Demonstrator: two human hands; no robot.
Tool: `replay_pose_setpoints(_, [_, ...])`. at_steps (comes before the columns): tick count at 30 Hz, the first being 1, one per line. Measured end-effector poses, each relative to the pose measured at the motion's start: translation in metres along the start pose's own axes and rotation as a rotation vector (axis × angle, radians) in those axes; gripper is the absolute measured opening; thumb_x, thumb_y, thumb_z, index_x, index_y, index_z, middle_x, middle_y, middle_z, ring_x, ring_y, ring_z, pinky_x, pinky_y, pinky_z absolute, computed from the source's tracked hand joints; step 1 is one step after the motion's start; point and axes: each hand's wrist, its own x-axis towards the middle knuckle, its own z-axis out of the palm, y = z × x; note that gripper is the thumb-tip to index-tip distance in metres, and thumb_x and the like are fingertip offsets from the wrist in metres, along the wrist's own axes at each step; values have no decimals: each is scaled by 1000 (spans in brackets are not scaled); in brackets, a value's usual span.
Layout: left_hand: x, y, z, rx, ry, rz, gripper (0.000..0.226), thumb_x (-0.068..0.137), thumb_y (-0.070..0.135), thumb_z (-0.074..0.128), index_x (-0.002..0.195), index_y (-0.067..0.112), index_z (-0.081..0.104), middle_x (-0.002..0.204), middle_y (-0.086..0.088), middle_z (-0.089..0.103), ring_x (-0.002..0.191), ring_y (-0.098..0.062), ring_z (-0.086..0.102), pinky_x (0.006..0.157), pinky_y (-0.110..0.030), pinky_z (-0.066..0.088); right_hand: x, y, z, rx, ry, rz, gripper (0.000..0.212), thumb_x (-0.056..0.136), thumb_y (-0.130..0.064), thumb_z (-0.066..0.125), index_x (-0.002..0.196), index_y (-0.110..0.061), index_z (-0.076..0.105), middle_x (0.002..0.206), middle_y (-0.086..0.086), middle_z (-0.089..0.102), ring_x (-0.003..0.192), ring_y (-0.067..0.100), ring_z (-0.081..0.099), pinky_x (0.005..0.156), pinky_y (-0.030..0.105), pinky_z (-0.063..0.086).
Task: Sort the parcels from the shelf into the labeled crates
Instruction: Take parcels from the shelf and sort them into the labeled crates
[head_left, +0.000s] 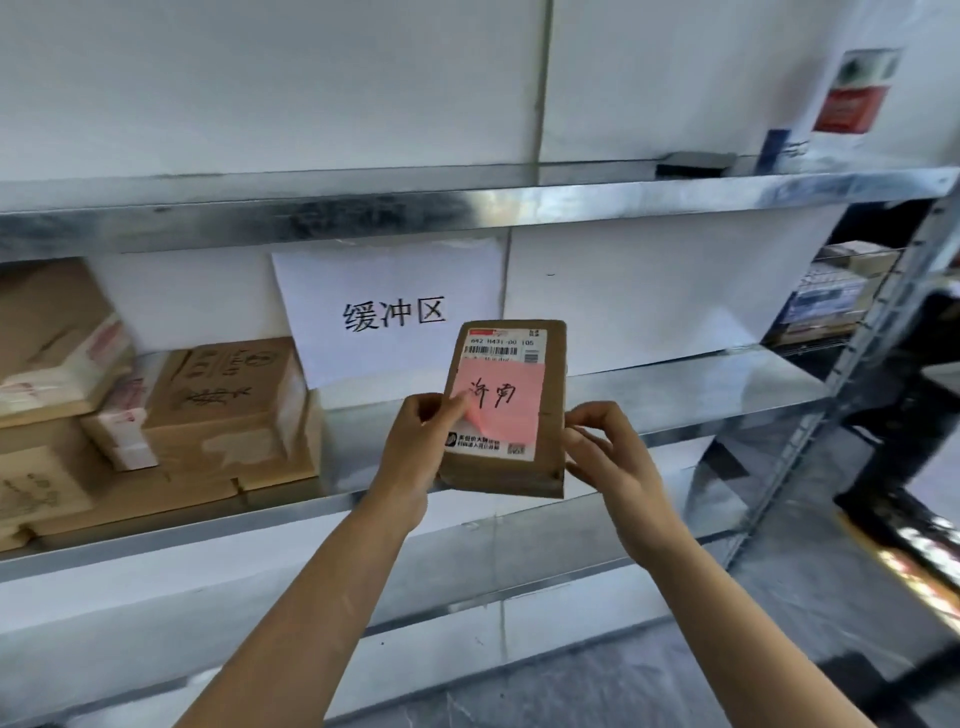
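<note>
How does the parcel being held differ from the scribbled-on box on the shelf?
The parcel is held upright; the shelf box lies stacked among others. The parcel carries a pink note; the box has writing straight on its cardboard. Both are brown packages.

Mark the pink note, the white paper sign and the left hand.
pink note (506, 421): head view, bare paper under the handwriting.
white paper sign (387, 278): head view, blank area above the characters.
left hand (415, 447): head view, back of the hand gripping the parcel (498, 478).
</note>
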Motion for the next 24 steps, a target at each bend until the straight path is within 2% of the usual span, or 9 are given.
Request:
replay_pose_setpoints(2, [8,-4,29,17,-61,-24,5,90,20,55,88,20,51,91,-5,67,81,-23,64,80,-43,54,4,9,-29,-23,57,16,23,64,-53,62,78,-35,54,99,3,64,106,25,59,92,48,48])
replay_pose_setpoints(4, [16,-8,61,18,-131,-38,8,89,12,53,90,19,51,92,-7,67,81,-25,64,84,-48,53,5,16,-62,-22,102,18,23,65,-49,63,79,-33,53,101,5,61,109,30,57,94,53,46])
replay_pose_setpoints(7, [27,-15,110,18,-243,-21,15,89,4,49,91,19,50,92,-9,66,77,-22,64,73,-41,54,-1,19,-111,27,197,36,31,69,-42,67,94,-32,52,109,3,57,116,28,55,90,45,51])
replay_pose_setpoints(10, [28,-24,168,45,-371,11,18,90,5,49,94,22,50,91,-4,65,77,-17,64,62,-27,55,-15,18,-168,39,256,50,44,74,-40,64,115,-40,51,121,1,54,118,22,54,84,34,55])
replay_pose_setpoints(12, [25,-31,209,46,-464,18,18,90,6,49,97,23,50,95,-4,65,82,-19,65,71,-32,57,-28,17,-207,-22,298,36,52,72,-46,65,122,-52,48,127,-1,50,119,19,54,88,38,54])
replay_pose_setpoints(15, [18,-42,265,51,-571,6,18,89,4,50,96,22,51,95,-4,66,84,-20,65,72,-35,56,-49,21,-254,-57,379,29,52,79,-36,59,124,-57,43,133,2,46,120,16,54,84,28,54])
replay_pose_setpoints(18, [8,-52,318,33,-676,-22,18,89,4,50,96,20,52,96,-4,66,83,-18,64,64,-29,53,-68,25,-294,-122,455,63,49,84,-40,55,121,-68,40,140,-1,40,128,19,46,97,39,49])
replay_pose_setpoints(22, [2,-57,371,44,-795,5,15,90,11,53,101,22,51,96,0,66,81,-14,66,61,-22,55,-83,28,-332,-134,553,64,45,94,-19,49,110,-60,58,142,-6,33,134,20,37,101,46,46])
replay_pose_setpoints(24, [5,-56,398,64,-860,49,18,89,15,56,105,21,50,102,-2,65,87,-16,66,66,-24,56,-85,24,-350,-143,616,43,33,91,-26,55,107,-53,63,143,-4,34,134,21,37,101,46,46])
